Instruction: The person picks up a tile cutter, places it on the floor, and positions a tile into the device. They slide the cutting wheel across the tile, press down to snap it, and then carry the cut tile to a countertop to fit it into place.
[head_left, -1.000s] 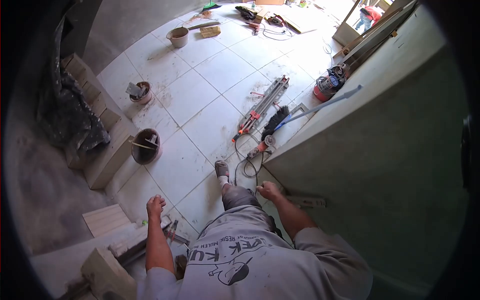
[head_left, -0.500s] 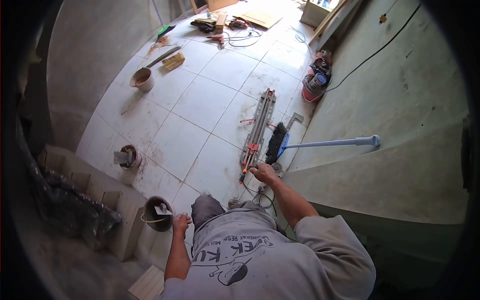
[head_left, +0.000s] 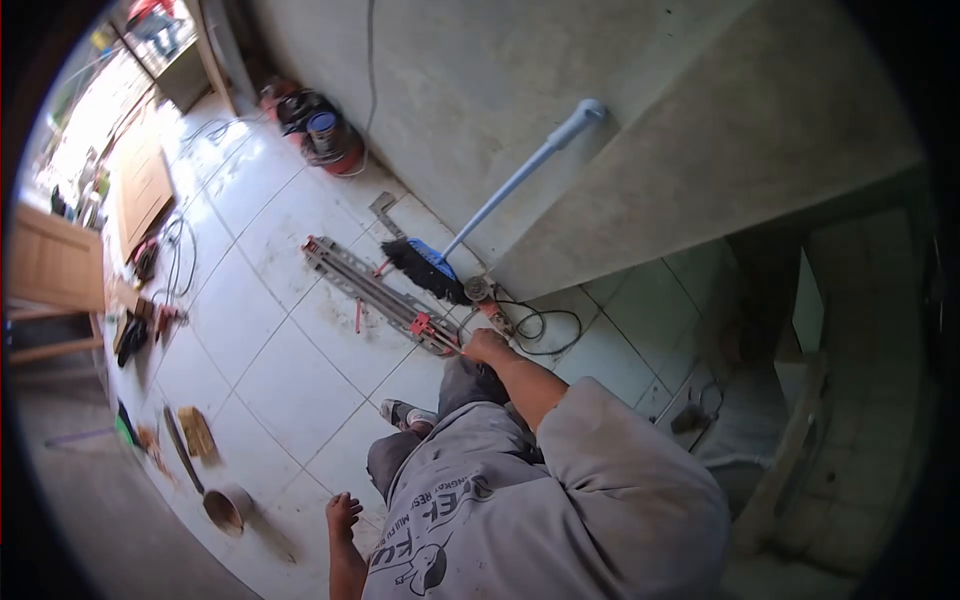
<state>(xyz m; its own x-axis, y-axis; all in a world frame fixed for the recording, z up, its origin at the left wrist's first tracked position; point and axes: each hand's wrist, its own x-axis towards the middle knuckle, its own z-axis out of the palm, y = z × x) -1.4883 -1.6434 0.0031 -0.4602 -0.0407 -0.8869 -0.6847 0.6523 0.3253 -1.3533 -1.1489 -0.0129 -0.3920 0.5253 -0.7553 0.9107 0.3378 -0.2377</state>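
Grey T-shirt [head_left: 540, 500] with dark printed lettering at lower centre, white floor tiles [head_left: 290, 390] in a dark-lined grid, grey tile cutter [head_left: 375, 290] with red fittings, broom [head_left: 425, 268] with black bristles, blue head and pale handle, red bucket [head_left: 335, 150] at upper left.

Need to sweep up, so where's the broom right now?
Head view: the broom leans on the grey wall, bristles on the tiled floor beside the tile cutter, just beyond the right hand.

**A room under tiling work**

This is an indoor building site. Pale floor tiles [head_left: 290, 385] lie dusty and smeared, and the wall [head_left: 470, 80] is bare grey cement. A tile cutter [head_left: 375, 295], a grinder [head_left: 487, 297] with its cable [head_left: 548, 322], a broom [head_left: 425, 268], a bucket [head_left: 228, 508] and boards [head_left: 140, 185] lie scattered about.
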